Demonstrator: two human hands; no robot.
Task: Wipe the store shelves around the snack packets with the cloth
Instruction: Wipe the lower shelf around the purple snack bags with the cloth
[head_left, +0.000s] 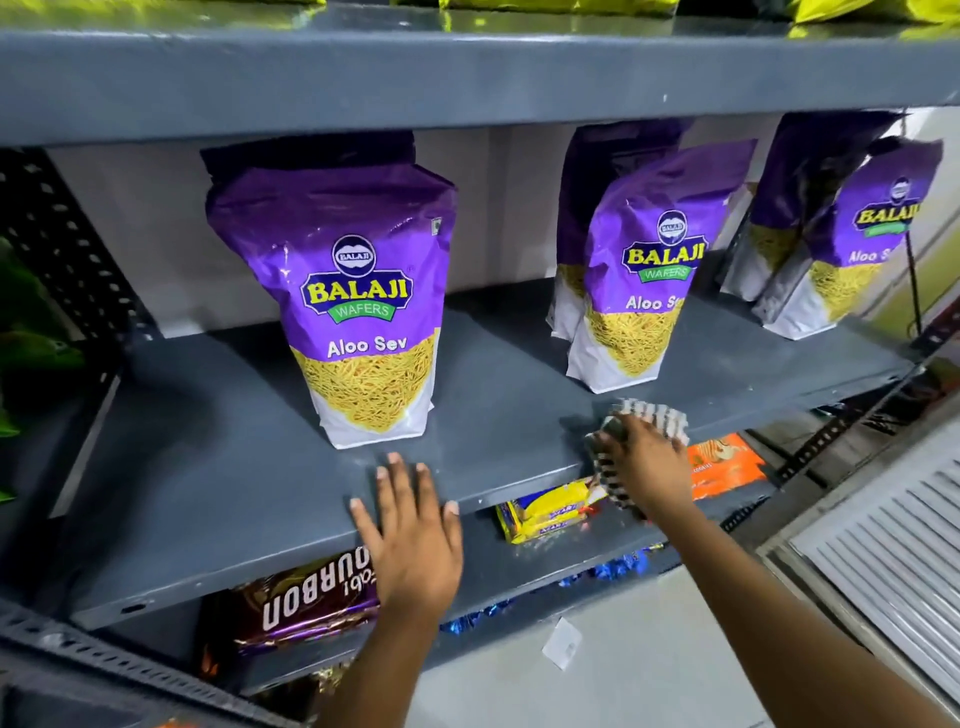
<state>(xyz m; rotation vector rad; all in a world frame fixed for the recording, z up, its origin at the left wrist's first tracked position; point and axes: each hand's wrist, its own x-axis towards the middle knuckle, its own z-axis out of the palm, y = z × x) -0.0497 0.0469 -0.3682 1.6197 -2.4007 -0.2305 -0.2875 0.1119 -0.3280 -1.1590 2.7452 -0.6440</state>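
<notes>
Grey metal shelf (218, 467) runs across the middle of the frame, and I count five purple Aloo Sev packets standing on it: one packet (358, 306) alone at centre, a pair (634, 275) right of centre with one tucked behind the other, and another pair (852, 234) at the far right. Left hand (410, 540) sits lower centre, flat on the shelf's front edge with fingers spread wide, holding nothing. Right hand (649, 467) is lower right, its grip closed over a striped black-and-white cloth (623, 436) pressed on the front edge of the shelf, just in front of the middle pair. Below that shelf you can see a brown Bourbon pack (301, 608), a yellow biscuit pack (550, 512) and an orange pack (724, 465)
</notes>
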